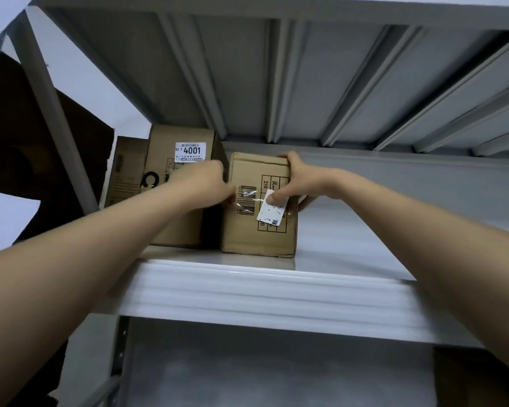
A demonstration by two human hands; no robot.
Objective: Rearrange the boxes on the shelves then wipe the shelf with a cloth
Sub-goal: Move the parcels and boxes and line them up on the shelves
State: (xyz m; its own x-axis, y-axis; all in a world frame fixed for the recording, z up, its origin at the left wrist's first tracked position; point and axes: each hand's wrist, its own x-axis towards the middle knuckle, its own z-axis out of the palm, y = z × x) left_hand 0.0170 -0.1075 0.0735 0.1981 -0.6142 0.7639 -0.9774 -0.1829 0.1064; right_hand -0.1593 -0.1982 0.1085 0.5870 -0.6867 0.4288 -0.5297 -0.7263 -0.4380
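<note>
A small cardboard box [253, 230] with a barcode and a white label stands on the white metal shelf [350, 230]. My right hand [299, 183] grips its right edge, thumb across the front face and fingers round the side. My left hand [209, 183] holds the box's left edge, fingers tucked into the gap beside it. Touching it on the left stands a taller cardboard box [182, 160] with a "4001" sticker, partly hidden by my left forearm. No cloth is in view.
A further cardboard box [124, 171] stands left of the tall one, behind the grey upright post [56, 113]. The ribbed underside of the shelf above [276, 69] is close overhead. A brown box [476, 377] shows on the lower shelf at right.
</note>
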